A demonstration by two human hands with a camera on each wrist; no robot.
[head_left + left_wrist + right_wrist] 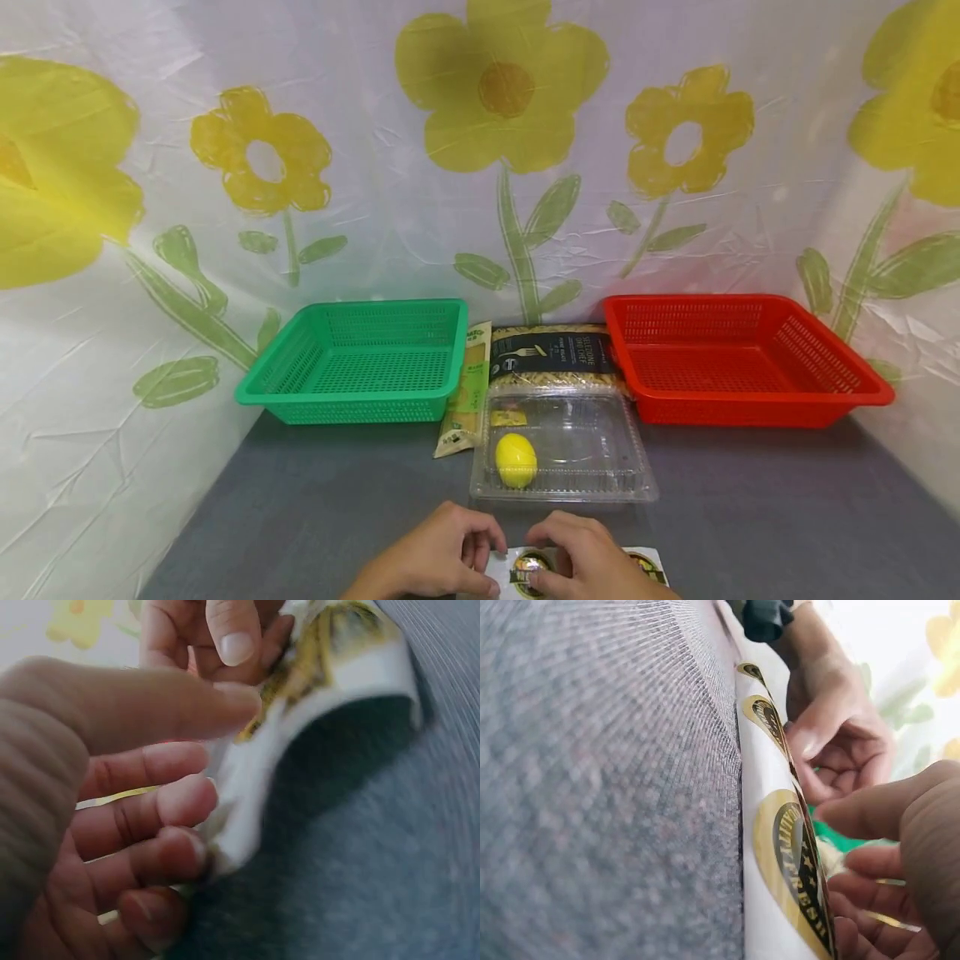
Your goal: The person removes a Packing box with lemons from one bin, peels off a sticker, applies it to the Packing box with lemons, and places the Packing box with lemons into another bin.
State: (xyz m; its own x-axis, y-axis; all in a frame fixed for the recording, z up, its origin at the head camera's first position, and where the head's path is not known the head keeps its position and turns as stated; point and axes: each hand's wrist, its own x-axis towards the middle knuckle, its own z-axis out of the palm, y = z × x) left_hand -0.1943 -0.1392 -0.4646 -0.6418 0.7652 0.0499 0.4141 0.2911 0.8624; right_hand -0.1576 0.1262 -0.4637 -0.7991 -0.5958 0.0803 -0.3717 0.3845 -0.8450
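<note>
A white sheet of round gold-and-black stickers (pixel 498 570) lies in front of me, partly covered by both hands. My left hand (pixel 450 550) holds its left part with curled fingers, the thumb over the sheet. In the left wrist view the sheet (pixel 240 817) bows up from the table along its edge. My right hand (pixel 588 554) has thumb and fingers at the sheet's far edge, around one round sticker (pixel 525 568). "Quality Fresh" reads on a sticker (pixel 791 862) in the right wrist view. Just beyond the hands stands a clear plastic container (pixel 562 495) with a lemon (pixel 516 461) showing in it.
A small yellow packet (pixel 508 418) shows through the container. Behind it lie a dark-labelled pasta bag (pixel 555 354) and a long packet (pixel 465 400). A green basket (pixel 348 398) stands at the back left, a red basket (pixel 750 400) at the back right. A flowered curtain (pixel 375 208) hangs behind.
</note>
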